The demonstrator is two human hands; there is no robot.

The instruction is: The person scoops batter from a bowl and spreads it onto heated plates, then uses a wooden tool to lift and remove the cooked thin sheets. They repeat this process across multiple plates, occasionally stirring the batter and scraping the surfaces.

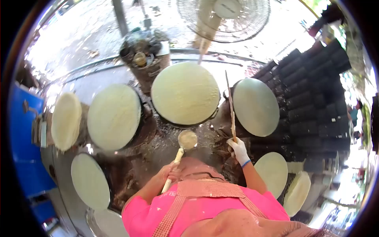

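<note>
Ladle and stick held over the round griddles.

We note the left hand (167, 172) clenched on the ladle (187, 140) handle, its bowl just below the central griddle (185, 93). The gloved right hand (238, 150) grips a long thin stick (230, 104) standing upright between the central and right griddle (256, 106).
</note>
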